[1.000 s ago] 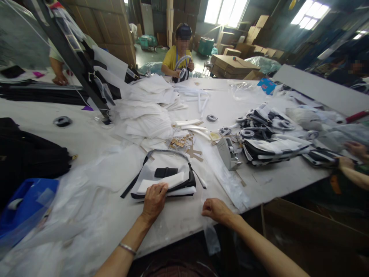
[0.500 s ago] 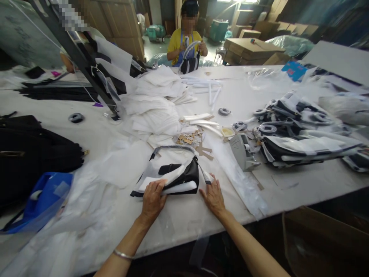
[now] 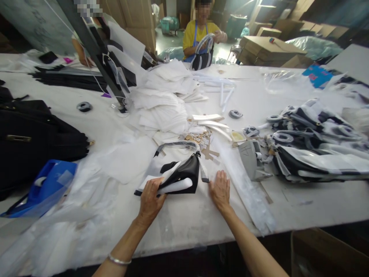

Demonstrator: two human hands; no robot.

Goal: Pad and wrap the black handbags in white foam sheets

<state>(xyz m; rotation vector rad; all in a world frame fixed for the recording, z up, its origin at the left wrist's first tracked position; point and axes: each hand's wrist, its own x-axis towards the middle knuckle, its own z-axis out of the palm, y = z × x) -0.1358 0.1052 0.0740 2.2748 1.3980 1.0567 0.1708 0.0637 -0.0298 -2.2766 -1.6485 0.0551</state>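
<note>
A black handbag [image 3: 188,171] lies on the white table in front of me, partly covered by white wrapping sheet, with a white foam tube [image 3: 176,186] along its near side. Its handle [image 3: 178,144], wrapped in clear film, arches over the far side, and a wrapped strap end [image 3: 204,173] hangs at the right. My left hand [image 3: 151,198] grips the bag's near left edge, fingers on top and thumb beneath. To the right of the bag, my right hand [image 3: 220,190] rests flat on the table with its fingers stretched out, just apart from the strap end.
Beyond the bag are tags with strings [image 3: 197,137] and a pile of white sheets [image 3: 161,104]. A grey tape dispenser [image 3: 250,159] and wrapped bags [image 3: 319,163] stand right. At left are a black bag [image 3: 37,134] and blue bag [image 3: 50,182]. A co-worker [image 3: 198,34] handles a bag opposite.
My right hand has let go of the strap end and moved slightly right onto the table. My left hand stays on the handbag. The whole view has shifted a little.
</note>
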